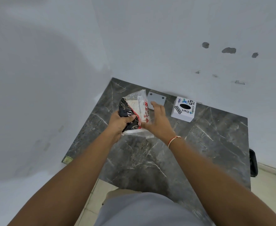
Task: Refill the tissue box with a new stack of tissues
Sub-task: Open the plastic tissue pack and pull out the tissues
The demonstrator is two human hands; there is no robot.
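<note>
A plastic-wrapped tissue pack (pixel 138 110), printed black, red and white, is held tilted above the dark marble table (pixel 199 144). My left hand (pixel 120 122) grips its lower black end. My right hand (pixel 158 121) rests flat against the pack's right side with fingers spread, thumb touching the wrapper. The white cube tissue box (pixel 183 109), covered in stickers with a black oval slot on top, stands to the right near the wall, apart from both hands. A flat grey plate with two holes (pixel 156 98), perhaps the box's base, lies between pack and box, partly behind my right fingers.
The table sits in a corner of pale walls at left and behind. A black object (pixel 253 162) shows past the table's right edge. Tiled floor (pixel 272 190) lies below to the right.
</note>
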